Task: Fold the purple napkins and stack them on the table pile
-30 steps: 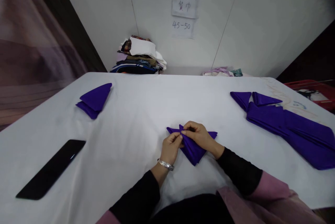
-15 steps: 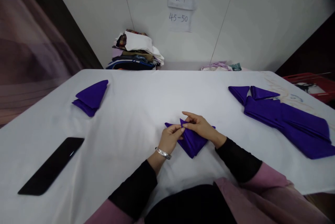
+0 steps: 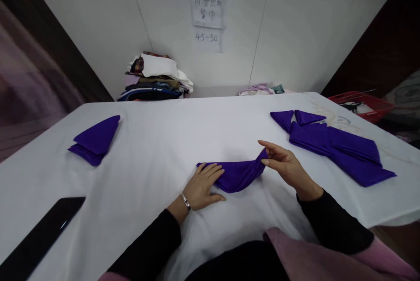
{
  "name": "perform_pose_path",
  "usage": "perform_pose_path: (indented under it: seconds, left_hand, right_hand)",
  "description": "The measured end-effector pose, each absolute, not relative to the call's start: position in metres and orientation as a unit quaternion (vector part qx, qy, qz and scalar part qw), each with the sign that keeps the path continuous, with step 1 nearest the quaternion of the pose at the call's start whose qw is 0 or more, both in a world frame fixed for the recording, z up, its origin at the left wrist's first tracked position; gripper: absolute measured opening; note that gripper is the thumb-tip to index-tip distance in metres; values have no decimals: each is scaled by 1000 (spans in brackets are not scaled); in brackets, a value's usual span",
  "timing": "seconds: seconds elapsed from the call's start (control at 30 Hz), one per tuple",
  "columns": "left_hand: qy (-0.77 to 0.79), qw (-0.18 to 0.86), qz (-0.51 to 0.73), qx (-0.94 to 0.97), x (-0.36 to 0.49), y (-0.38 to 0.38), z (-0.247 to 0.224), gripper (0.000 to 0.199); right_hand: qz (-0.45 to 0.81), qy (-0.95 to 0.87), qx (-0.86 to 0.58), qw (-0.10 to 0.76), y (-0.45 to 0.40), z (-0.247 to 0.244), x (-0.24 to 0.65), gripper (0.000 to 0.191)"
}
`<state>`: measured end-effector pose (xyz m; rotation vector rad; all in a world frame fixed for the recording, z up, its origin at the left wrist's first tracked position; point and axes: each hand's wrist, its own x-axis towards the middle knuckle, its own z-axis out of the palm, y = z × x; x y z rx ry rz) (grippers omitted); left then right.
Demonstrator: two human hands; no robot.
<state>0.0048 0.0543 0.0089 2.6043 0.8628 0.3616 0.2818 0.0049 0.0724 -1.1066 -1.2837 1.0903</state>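
A purple napkin [image 3: 236,177] lies folded on the white-covered table [image 3: 157,141] in front of me. My left hand [image 3: 204,184] rests flat on its left end, fingers stretched out. At the other end, my right hand [image 3: 285,163] pinches the napkin's right corner and lifts it off the cloth, so the middle sags in a curve. Another folded purple napkin [image 3: 96,138] lies at the left. Over on the right is a group of several folded purple napkins [image 3: 337,145], partly overlapping.
A black flat slab [image 3: 42,237] lies at the front left. Behind the table are a stack of folded clothes [image 3: 157,82] and a low heap of fabric [image 3: 259,90]. A red basket [image 3: 364,103] stands past the right edge. A handwritten sign [image 3: 207,9] hangs on the wall.
The napkin's fold has been opened out sideways. My right hand has drawn its corner right, while my left hand has gone from pinching to lying flat. The camera view has shifted.
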Motion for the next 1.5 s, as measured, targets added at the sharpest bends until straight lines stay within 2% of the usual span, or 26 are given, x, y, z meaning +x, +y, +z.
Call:
perform_pose_path:
  seconds: [0.13, 0.23, 0.3, 0.4, 0.47, 0.53, 0.6, 0.67, 0.77, 0.87, 1.03, 1.2, 1.33, 1.5]
  left_hand:
    - [351, 157, 164, 909, 9, 64, 6, 36]
    - [383, 205, 215, 875, 4, 69, 21, 22]
    - [411, 295, 251, 825, -6, 68, 41, 17]
    - [409, 510, 235, 719, -28, 63, 73, 22]
    - [388, 619, 176, 659, -41, 62, 86, 23]
    - [388, 657, 127, 634, -47, 66, 87, 24]
    - [423, 612, 111, 659, -47, 73, 74, 23]
    - [486, 482, 107, 721, -44, 80, 56, 17]
    - [538, 259, 115, 794, -38, 84, 32, 15]
    - [501, 166, 169, 833, -33, 81, 23, 23]
    - [428, 155, 233, 859, -24, 74, 15, 21]
    - [428, 171, 232, 857, -18, 75, 9, 15]
    - [437, 187, 236, 848, -16, 75, 8, 11]
    - [436, 203, 259, 837, -15, 74, 8, 11]
  right_hand:
    - [421, -519, -453, 590, 3, 77, 284, 44]
    - [388, -497, -445, 636, 4, 87, 285, 42]
    - [373, -468, -447, 664, 4, 95, 287, 40]
    - [385, -434, -462, 671, 4, 100, 292, 40]
    - [407, -435, -483, 642, 9, 91, 295, 41]
    - [405, -473, -529, 576, 19, 73, 297, 40]
    - [353, -545, -591, 479, 31, 50, 297, 35]
    - [283, -602, -633, 395, 41, 28, 297, 31]
    - [233, -636, -645, 353, 47, 8, 298, 24]
    - [204, -661, -643, 330, 45, 1, 301, 24]
    - [144, -751, -552, 331, 43, 0, 297, 27]
    - [163, -816, -469, 296, 52, 11, 281, 25]
    - [192, -824, -456, 276, 59, 15, 272, 13]
    - [229, -808, -469, 275, 60, 11, 270, 11]
